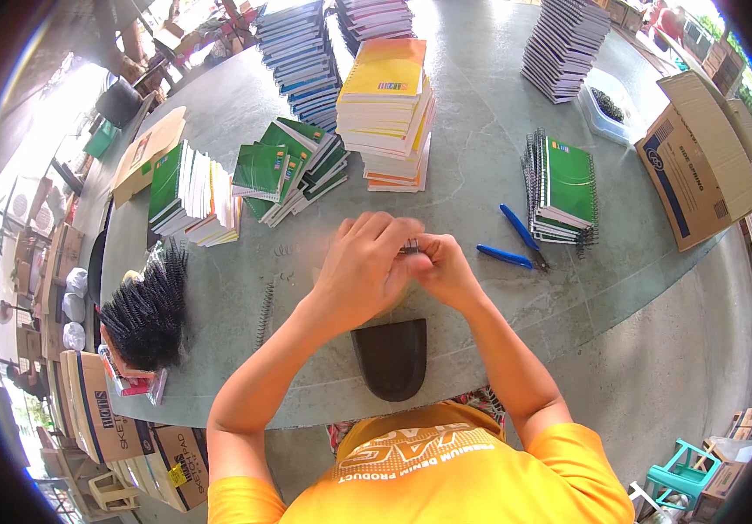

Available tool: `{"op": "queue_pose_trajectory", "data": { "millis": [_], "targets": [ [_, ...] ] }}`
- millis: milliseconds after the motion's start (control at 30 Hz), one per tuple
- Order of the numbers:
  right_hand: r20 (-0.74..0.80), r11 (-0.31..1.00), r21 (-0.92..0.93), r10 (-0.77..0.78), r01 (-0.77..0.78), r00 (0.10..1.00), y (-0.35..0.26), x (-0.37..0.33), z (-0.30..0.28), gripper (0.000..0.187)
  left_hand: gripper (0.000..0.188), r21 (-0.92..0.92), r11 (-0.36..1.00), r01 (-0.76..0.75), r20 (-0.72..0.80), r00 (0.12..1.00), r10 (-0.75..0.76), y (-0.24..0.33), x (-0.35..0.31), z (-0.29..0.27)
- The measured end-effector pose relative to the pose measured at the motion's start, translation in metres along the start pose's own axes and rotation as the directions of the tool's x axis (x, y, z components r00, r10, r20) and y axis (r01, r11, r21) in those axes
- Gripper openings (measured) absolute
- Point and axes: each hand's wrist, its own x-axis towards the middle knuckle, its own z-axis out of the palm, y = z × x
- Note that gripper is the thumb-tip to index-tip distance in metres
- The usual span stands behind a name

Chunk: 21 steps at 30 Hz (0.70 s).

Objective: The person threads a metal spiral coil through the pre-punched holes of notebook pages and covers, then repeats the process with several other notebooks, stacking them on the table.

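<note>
Over the grey table my two hands meet, the left hand (pixel 365 262) bent over from above and the right hand (pixel 444 269) closed in a pinch. Between their fingertips shows a bit of a small dark spiral coil (pixel 409 247); most of it is hidden by the fingers. The left hand is slightly blurred at its edge. Just below them, near the table edge, lies a black rounded pad (pixel 393 360). A loose black spiral coil (pixel 265 314) rests left of my left forearm.
Yellow notebooks (pixel 384 113) stand stacked ahead, with green notebooks (pixel 293 170) beside them. Spiral-bound green notebooks (pixel 566 183) and blue-handled pliers (pixel 515 237) lie right. Black coils (pixel 144 306) are bunched left. A carton (pixel 690 166) and a clear tub (pixel 611 118) stand far right.
</note>
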Motion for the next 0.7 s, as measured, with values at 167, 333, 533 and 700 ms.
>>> {"op": "queue_pose_trajectory", "data": {
  "millis": [167, 333, 533, 700],
  "targets": [
    [0.008, 0.993, -0.082, 0.086, -0.085, 0.996, 0.0, 0.0, -0.005, 0.012, 0.015, -0.065, 0.998, -0.011, 0.146, 0.989, 0.02, -0.012, 0.005, -0.003],
    [0.019, 0.997, -0.044, 0.068, -0.067, 0.998, 0.007, -0.002, -0.003, 0.013, 0.012, -0.019, 0.994, -0.106, 0.047, 0.993, 0.107, -0.011, 0.0, 0.005],
    [0.045, 0.996, -0.005, 0.093, -0.093, 0.995, 0.003, -0.003, 0.0, 0.013, 0.022, -0.043, 0.994, -0.104, 0.086, 0.99, 0.107, -0.011, -0.003, 0.0],
    [0.012, 0.999, -0.052, -0.016, 0.017, 1.0, 0.005, -0.003, -0.001, 0.014, 0.02, -0.018, 0.998, -0.066, 0.061, 0.996, 0.067, -0.004, 0.002, 0.002]
  ]
}}
